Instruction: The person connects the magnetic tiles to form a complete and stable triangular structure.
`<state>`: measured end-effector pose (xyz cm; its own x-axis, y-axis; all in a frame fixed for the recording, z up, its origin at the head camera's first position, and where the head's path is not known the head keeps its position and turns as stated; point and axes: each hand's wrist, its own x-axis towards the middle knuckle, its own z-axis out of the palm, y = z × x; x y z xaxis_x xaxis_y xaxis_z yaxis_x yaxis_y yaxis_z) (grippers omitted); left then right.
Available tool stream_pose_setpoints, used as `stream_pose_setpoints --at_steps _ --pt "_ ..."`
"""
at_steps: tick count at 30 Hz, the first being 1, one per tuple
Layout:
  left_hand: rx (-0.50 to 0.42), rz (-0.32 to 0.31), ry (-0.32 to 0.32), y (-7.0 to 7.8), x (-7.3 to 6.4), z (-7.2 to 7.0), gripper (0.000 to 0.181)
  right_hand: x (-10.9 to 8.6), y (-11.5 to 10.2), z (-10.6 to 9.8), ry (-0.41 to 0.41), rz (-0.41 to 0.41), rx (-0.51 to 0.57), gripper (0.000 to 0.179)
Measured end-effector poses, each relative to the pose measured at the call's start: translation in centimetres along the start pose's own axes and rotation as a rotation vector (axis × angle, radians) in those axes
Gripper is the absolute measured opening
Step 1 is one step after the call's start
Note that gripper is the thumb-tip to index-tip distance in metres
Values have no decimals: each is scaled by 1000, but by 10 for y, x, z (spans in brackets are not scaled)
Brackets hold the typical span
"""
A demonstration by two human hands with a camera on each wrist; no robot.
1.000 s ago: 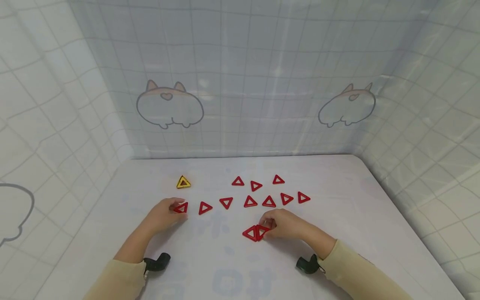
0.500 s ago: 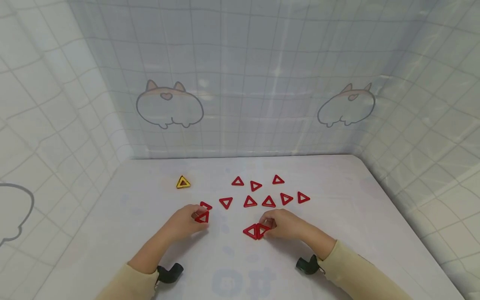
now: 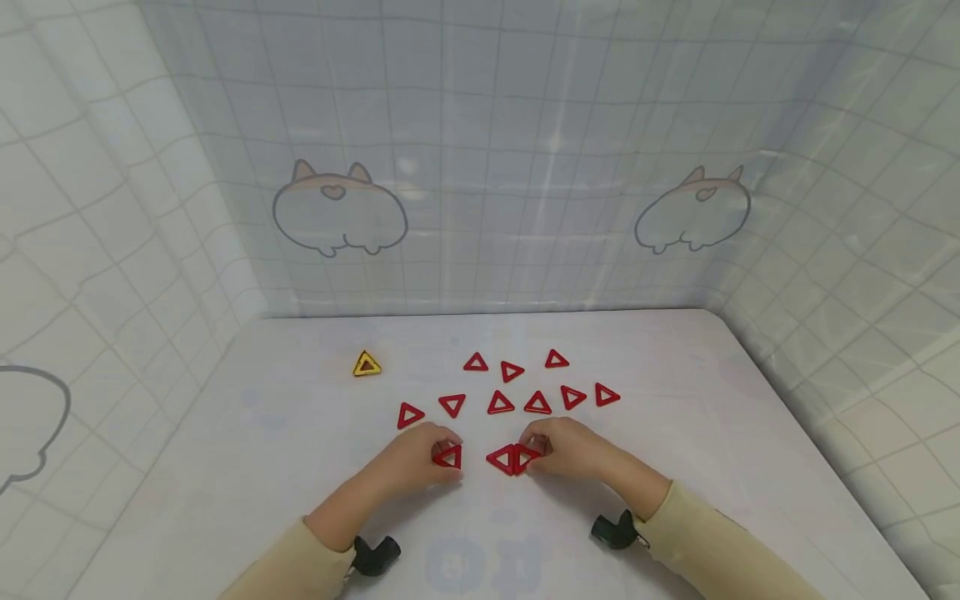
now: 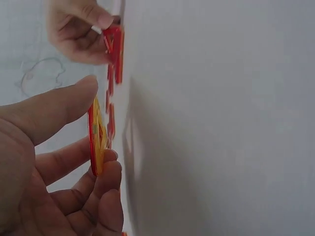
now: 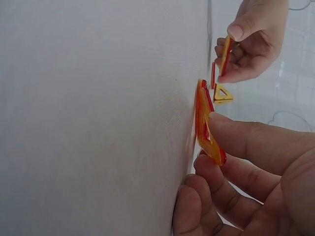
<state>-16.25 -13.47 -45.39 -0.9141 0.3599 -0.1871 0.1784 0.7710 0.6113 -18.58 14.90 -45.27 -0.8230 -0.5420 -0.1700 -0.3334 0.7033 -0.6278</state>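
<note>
The left hand pinches a red triangle over the white surface; near it, the right hand pinches a joined red pair. Nine loose red triangles lie just beyond, a yellow triangle farther left.

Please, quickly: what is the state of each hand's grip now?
Left grip: closed, holding a single red triangle.
Right grip: closed, holding one of two red triangles set edge to edge.

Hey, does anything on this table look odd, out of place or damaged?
One oddity: the yellow triangle sits apart at the back left of the table, showing yellow in the head view, unlike the red triangles. No plain damage or spill shows.
</note>
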Motion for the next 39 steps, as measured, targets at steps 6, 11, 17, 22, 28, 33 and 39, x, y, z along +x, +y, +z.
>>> stream_pose_setpoints --at_steps 6,11,17,22,28,33,39 --pt "10 13 -39 7 8 9 47 -1 -1 1 14 8 -19 27" --pt "37 -4 -43 12 10 12 50 0 -2 2 20 18 -34 28" --pt "37 -10 -56 13 5 7 50 0 -3 2 22 16 -34 29" --pt "43 5 -32 15 3 7 44 0 -3 3 28 9 -35 28" --pt "27 -42 -43 25 6 15 40 0 -5 3 25 19 -42 28" --pt "-5 -79 -49 32 12 22 40 1 -6 3 20 20 -44 29" --pt "-2 -90 -28 37 14 27 39 0 -9 4 17 17 -46 30"
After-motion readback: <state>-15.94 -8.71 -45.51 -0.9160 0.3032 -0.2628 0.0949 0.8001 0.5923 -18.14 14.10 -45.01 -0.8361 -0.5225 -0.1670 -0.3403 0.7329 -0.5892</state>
